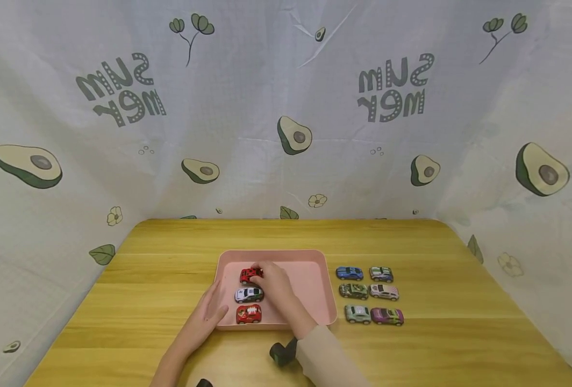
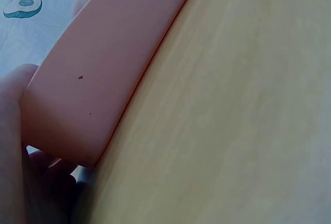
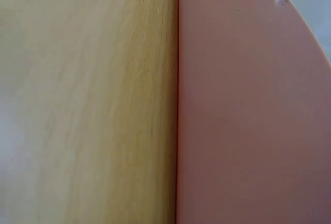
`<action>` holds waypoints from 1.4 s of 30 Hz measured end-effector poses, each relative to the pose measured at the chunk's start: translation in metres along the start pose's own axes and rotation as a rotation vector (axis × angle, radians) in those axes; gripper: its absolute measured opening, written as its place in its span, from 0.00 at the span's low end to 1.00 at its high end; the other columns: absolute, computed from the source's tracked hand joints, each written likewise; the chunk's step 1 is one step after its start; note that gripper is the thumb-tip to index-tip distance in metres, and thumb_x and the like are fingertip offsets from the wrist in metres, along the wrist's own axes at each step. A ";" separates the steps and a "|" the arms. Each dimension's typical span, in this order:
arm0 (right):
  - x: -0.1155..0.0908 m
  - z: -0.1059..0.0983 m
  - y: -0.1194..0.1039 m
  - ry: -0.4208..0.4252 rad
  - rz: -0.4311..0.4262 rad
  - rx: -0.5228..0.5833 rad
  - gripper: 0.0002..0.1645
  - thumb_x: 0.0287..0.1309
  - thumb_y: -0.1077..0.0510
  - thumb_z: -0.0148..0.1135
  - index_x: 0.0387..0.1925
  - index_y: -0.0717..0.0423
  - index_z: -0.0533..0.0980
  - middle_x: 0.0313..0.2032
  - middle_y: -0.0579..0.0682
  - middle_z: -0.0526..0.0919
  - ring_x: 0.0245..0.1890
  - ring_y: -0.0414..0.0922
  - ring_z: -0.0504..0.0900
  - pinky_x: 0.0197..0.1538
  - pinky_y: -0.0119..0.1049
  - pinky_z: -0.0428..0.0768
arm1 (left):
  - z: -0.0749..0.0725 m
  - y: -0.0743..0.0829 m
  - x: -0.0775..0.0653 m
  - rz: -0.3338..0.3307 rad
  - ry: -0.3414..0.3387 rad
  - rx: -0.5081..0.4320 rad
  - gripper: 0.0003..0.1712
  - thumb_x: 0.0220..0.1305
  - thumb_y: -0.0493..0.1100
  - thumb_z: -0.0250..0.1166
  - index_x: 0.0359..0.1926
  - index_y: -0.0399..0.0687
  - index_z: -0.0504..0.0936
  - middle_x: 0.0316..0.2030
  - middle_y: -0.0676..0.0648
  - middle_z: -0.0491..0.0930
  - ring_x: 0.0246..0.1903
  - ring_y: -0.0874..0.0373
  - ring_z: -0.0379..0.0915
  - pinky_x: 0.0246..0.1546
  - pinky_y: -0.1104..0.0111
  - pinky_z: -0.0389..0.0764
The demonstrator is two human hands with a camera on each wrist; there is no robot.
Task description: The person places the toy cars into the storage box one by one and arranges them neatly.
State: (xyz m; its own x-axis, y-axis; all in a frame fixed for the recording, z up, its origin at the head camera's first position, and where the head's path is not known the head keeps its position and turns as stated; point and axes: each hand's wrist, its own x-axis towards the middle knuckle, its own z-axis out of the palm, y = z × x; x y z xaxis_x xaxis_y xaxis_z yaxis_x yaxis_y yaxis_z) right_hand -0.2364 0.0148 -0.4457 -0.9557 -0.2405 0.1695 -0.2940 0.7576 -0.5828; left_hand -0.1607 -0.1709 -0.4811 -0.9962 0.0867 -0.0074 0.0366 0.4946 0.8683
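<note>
A pink tray (image 1: 310,285) stands on the wooden table, with three toy cars in a column on its left side. My right hand (image 1: 275,285) reaches over the front rim and pinches the red toy car with black markings (image 1: 248,275), farthest back of the three. Just in front of it sits a white, black and green toy car (image 1: 249,294), then a red toy car with a white patch (image 1: 249,314). At the tray's left front corner my left hand (image 1: 201,321) grips the wall, thumb over the rim. The left wrist view shows its fingers (image 2: 49,169) around the tray's end.
Right of the tray, several toy cars stand in two columns, among them a blue one (image 1: 349,273) and a purple one (image 1: 387,316). A black object (image 1: 283,353) is beside the right sleeve. A printed avocado curtain (image 1: 247,107) surrounds the wooden table (image 1: 136,301).
</note>
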 end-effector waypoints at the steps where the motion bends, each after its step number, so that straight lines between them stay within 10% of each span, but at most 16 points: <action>1: 0.001 0.001 0.000 -0.002 0.002 -0.001 0.15 0.51 0.55 0.63 0.43 0.54 0.78 0.44 0.51 0.82 0.48 0.49 0.79 0.52 0.44 0.76 | 0.000 0.000 0.000 0.004 0.001 -0.004 0.41 0.63 0.56 0.54 0.70 0.52 0.47 0.70 0.39 0.46 0.69 0.38 0.40 0.65 0.41 0.46; 42: -0.004 -0.009 -0.003 -0.014 0.060 0.026 0.20 0.55 0.52 0.60 0.48 0.57 0.76 0.48 0.55 0.80 0.50 0.53 0.78 0.52 0.47 0.76 | 0.000 0.001 -0.002 -0.005 0.002 0.009 0.41 0.63 0.57 0.53 0.71 0.53 0.46 0.70 0.38 0.44 0.68 0.37 0.39 0.64 0.40 0.46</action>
State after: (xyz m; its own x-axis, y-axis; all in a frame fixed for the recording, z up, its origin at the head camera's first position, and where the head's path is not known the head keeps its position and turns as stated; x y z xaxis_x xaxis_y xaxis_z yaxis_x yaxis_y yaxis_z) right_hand -0.2322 0.0187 -0.4371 -0.9714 -0.2036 0.1225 -0.2354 0.7550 -0.6120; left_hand -0.1591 -0.1700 -0.4801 -0.9965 0.0828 -0.0110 0.0322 0.5032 0.8636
